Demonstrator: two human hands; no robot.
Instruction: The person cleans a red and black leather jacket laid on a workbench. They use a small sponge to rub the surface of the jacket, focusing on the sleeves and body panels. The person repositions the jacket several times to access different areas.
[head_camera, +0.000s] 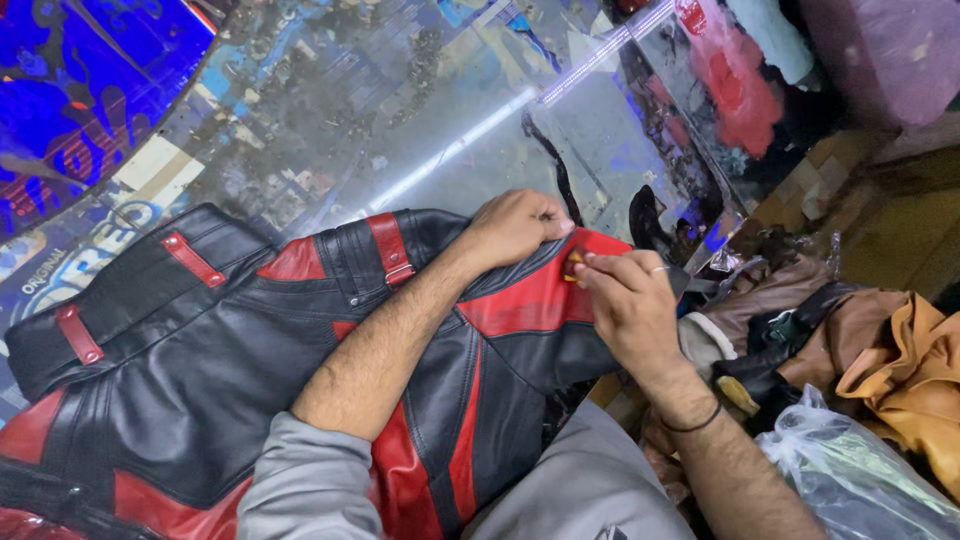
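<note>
A black leather garment with red leather panels and red buckled straps (300, 340) lies spread across a glass-topped table (400, 110) whose surface shows colourful printed sheets beneath and the reflection of a long light. The garment runs from the lower left of the view to the table's right edge, where one red panel reaches the corner. The left hand (515, 225) comes across the garment, forearm lying on the black leather, and its fingers are curled down and clamped on the upper edge of that red panel. The right hand (625, 300) sits just beside it, touching the same panel, with thumb and forefinger pinched together on a small yellowish object (574, 264) pressed against the red leather; the thing is mostly covered, so what it is cannot be told, possibly a bit of cloth or sponge. A ring shows on one finger of the right hand and a thin dark band circles its wrist. To the right of the table, well apart from the hands, is a heap of brown and tan leather pieces (890, 350), with a clear plastic bag (850, 470) lying below it.
</note>
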